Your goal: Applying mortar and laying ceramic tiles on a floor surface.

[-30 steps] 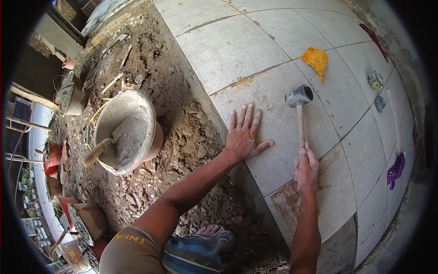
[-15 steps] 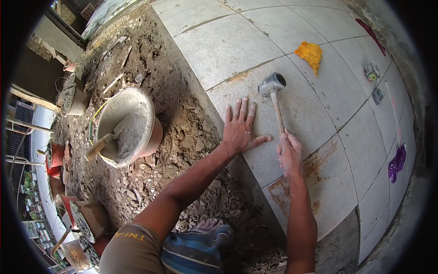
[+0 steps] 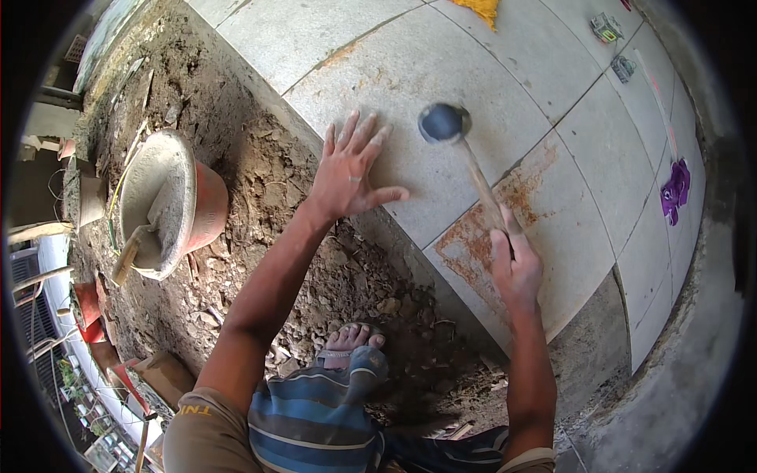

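My right hand (image 3: 518, 264) grips the wooden handle of a rubber mallet (image 3: 445, 124). Its black head is over the pale floor tile (image 3: 410, 71); whether it touches the tile I cannot tell. To the left, my left hand (image 3: 347, 169) lies flat on the same tile near its edge, fingers spread and thumb pointing toward the mallet. A neighbouring tile with reddish-brown stains (image 3: 505, 229) sits between the mallet and my right forearm.
On the dug soil (image 3: 260, 276) at left stands a bucket (image 3: 209, 209) with grey mix and a wooden-handled trowel (image 3: 134, 248). An orange cloth (image 3: 479, 9), a purple cloth (image 3: 675, 192) and two small grey objects (image 3: 607, 28) lie on the tiles. My bare foot (image 3: 355, 337) is below.
The view has shifted, so the bucket, tiles and cloths sit higher and further left. The mallet's head has tipped and turned, and its handle slants more. My left hand is still flat on the tile.
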Motion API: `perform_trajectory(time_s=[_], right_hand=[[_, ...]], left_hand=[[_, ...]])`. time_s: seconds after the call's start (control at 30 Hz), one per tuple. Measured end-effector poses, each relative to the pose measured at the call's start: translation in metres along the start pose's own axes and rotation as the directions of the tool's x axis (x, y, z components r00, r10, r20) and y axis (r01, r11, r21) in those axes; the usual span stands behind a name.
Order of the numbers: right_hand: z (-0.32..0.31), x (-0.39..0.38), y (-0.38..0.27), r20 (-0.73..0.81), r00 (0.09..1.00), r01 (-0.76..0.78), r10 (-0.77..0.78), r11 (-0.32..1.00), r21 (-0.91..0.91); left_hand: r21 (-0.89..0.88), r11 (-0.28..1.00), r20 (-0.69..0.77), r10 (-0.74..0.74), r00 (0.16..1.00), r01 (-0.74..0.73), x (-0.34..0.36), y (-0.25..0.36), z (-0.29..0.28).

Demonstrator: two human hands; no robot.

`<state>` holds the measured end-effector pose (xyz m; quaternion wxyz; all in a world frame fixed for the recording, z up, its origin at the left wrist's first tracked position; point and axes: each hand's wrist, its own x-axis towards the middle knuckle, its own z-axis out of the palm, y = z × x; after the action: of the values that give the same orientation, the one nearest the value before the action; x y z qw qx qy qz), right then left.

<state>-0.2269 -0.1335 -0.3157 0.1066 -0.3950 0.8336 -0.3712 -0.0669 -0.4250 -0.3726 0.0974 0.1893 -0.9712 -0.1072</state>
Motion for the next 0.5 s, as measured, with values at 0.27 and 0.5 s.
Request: perform_trajectory(time_s=[0.27,0.5], right_hand=[[-0.003,-0.026,0.019,0.02,0.988,-0.153,0.152,0.979,0.135],[0.013,-0.017,-0.005,0.201,0.903,-0.429,0.38,0.827,0.363]], left_hand=[[0.046,0.998,-0.013,-0.034,0.999,0.035,-0.025,0.027,0.008],[0.018,0.998,-0.033,-0.067,0.997,0.068,-0.024,0.032,0.009]])
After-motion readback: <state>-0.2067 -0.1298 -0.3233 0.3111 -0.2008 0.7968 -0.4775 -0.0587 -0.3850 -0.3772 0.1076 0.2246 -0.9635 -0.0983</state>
